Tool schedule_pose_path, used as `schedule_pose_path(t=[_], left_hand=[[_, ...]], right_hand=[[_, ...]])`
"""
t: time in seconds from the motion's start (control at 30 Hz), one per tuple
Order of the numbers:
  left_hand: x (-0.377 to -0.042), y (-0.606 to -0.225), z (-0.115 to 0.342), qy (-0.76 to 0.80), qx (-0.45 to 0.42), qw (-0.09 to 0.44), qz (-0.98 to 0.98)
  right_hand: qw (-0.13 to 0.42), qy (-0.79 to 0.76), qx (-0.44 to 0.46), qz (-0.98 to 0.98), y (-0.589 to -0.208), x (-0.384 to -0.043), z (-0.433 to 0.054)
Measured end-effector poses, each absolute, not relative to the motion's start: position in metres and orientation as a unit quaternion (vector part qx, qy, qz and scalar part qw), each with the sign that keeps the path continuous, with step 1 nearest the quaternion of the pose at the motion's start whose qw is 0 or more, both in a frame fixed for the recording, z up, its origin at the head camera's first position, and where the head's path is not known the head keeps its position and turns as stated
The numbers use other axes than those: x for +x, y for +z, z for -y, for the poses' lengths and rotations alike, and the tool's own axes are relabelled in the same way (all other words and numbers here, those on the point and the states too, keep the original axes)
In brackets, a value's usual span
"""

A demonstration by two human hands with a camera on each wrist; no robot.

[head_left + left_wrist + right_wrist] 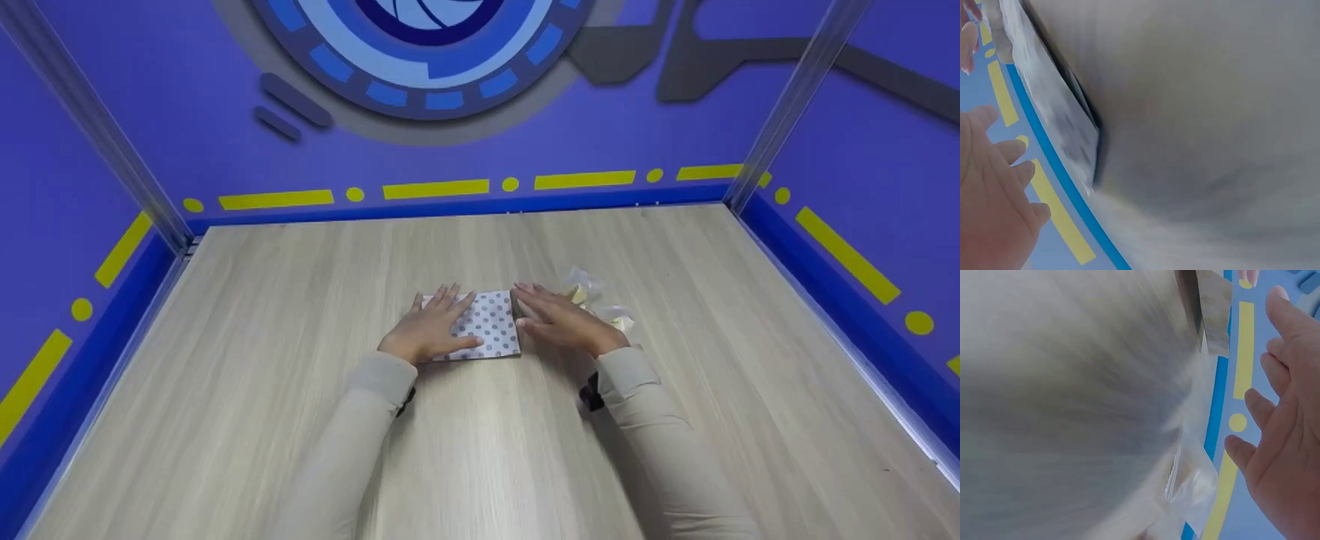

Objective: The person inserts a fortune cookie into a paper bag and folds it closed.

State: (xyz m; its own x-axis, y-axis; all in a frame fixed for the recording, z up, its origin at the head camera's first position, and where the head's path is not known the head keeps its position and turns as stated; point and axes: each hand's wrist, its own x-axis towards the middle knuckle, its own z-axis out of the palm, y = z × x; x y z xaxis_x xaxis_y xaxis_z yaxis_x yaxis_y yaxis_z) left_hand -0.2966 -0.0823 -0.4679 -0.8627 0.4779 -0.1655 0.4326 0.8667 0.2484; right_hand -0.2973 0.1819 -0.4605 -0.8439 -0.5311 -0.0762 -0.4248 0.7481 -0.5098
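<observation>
A flat, square-looking white piece with grey dots [495, 322] lies on the table in the head view. Its left part is covered by my left hand [431, 331], whose fingers are spread over it. My right hand [561, 321] is at the piece's right edge, fingers extended, gripping nothing. From the left wrist, the dotted piece [1053, 95] shows layered edges with a dark gap between them. Clear plastic bags [619, 318] with pale yellow contents lie just beyond the right hand, partly hidden by it; one bag [1195, 486] also appears in the right wrist view.
The light wood-grain table [300, 300] is bounded by blue-purple panels [450, 161] with yellow markings at the back and both sides. Metal posts [787, 105] stand at the back corners.
</observation>
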Motion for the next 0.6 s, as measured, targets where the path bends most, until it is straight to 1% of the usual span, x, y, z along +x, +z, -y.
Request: schedule_pose_path(t=[0.3, 0.6], left_hand=[[-0.304, -0.467, 0.066, 0.083, 0.241, 0.138, -0.957], [-0.303, -0.468, 0.058, 0.093, 0.236, 0.164, -0.953]], right_hand=[[0.120, -0.219, -0.268, -0.930, -0.467, -0.301, -0.179], [0.135, -0.194, -0.279, -0.931, -0.473, -0.303, -0.181]])
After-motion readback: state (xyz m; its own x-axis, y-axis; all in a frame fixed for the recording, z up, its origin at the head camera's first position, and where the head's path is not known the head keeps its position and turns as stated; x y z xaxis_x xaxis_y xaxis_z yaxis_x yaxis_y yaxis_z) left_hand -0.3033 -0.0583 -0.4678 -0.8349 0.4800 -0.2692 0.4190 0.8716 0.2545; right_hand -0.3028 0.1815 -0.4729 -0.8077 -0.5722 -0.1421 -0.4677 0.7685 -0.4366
